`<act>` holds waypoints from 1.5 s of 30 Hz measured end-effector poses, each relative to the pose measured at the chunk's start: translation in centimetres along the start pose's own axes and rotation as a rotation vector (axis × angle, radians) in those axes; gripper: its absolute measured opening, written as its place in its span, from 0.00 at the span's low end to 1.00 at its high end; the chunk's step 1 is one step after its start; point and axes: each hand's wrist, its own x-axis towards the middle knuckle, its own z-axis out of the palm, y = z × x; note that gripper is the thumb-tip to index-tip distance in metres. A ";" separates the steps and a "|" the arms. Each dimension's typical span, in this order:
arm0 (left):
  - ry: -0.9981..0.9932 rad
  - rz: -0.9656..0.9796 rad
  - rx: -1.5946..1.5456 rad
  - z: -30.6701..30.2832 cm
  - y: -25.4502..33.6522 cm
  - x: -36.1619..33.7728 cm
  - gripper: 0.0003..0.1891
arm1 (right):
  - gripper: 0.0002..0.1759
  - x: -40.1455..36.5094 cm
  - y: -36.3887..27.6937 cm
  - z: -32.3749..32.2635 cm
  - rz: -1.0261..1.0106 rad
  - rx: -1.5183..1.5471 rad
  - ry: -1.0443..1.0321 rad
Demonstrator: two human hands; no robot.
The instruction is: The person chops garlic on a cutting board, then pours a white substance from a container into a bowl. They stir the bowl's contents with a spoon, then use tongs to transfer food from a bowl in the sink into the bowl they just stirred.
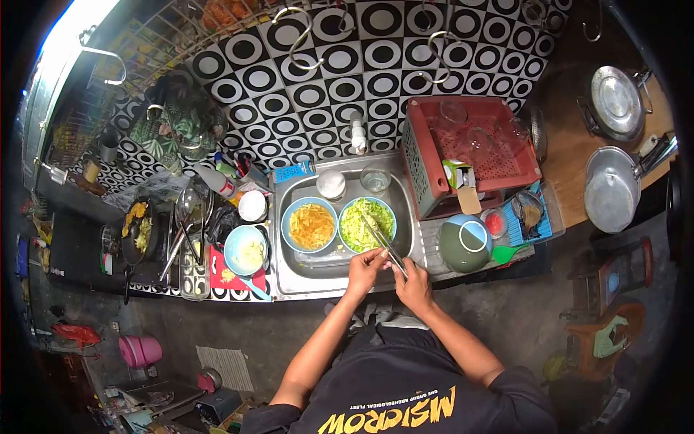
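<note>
Yellow-filled bowl [285, 226] and green-filled bowl [340, 226] stand ready; left hand [365, 265] and right hand [413, 283] both clasp tongs [383, 242] dipped in the latter, handling apparently unfinished.

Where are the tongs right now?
Head view, centre: the tongs slant over the green-filled bowl in the sink, held by left hand and right hand.

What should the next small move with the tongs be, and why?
Probably squeeze the tongs shut on a pinch of shreds and lift it. Their tips already lie in the bowl of green shreds, and the left hand and right hand meet at the handle end.
</note>
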 end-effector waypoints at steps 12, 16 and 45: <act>0.178 0.057 -0.076 -6.7 2.3 -3.3 0.16 | 0.10 0.9 -5.2 5.2 -0.134 0.050 -0.088; 0.248 0.059 -0.062 -11.9 3.6 -5.1 0.17 | 0.11 1.1 -8.9 9.1 -0.150 0.084 -0.147; 0.345 -0.023 -0.106 -37.5 1.0 -9.7 0.17 | 0.16 -1.3 -21.1 31.4 -0.094 -0.143 -0.336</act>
